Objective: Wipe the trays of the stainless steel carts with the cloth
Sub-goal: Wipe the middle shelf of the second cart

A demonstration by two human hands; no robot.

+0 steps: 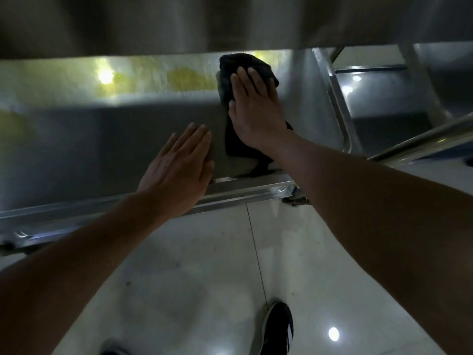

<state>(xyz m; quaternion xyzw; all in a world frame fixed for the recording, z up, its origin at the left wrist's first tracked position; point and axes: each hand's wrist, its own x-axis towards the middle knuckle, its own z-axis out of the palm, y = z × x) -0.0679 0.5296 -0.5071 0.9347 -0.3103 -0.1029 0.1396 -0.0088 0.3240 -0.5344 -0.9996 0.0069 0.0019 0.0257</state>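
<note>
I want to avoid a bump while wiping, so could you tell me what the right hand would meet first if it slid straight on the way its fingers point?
The right hand, flat on the dark cloth, points toward the far side of the lower tray. It would probably meet that tray's far wall first, though the upper tray hides it and depth is unclear.

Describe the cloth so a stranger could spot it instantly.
Find the lower steel tray of the cart. On its right part, the right hand presses flat on the cloth. It is the only dark, soft, crumpled thing on the shiny metal.

Bare forearms, no sleeves; black shoe with seemingly white stripes.
</note>
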